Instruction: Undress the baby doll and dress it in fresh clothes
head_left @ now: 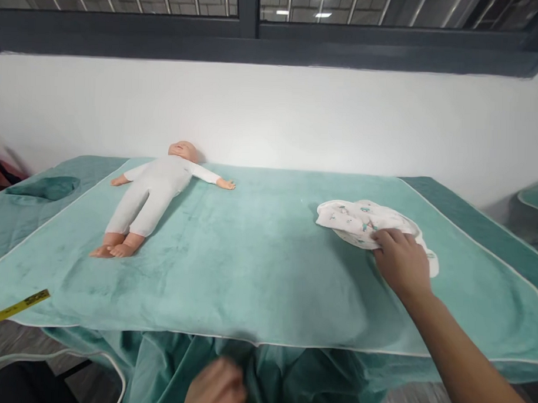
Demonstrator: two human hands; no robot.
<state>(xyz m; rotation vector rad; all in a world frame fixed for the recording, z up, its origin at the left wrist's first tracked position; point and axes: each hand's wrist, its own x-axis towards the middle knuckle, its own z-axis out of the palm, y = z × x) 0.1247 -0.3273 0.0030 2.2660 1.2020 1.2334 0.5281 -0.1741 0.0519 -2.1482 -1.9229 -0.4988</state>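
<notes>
My right hand (pixel 401 262) is closed on the near edge of a white cloth piece (pixel 365 219) with small green and grey prints, at the right of the bed. The cloth looks folded or bunched, and its exact kind does not show. A shadow lies beneath its near side. Low in the view, in front of the bed's near edge, my left hand (pixel 218 385) is smeared by motion, so its fingers cannot be made out. A baby doll (pixel 157 183) in a white long-sleeved suit lies on its back at the left, arms spread, head toward the wall.
A light green cover (pixel 249 271) with white piping spreads over the bed and hangs in folds at the front. A yellow measuring tape (pixel 16 307) crosses the near left corner. Behind stand a white wall (pixel 272 113) and a dark window frame (pixel 274 46).
</notes>
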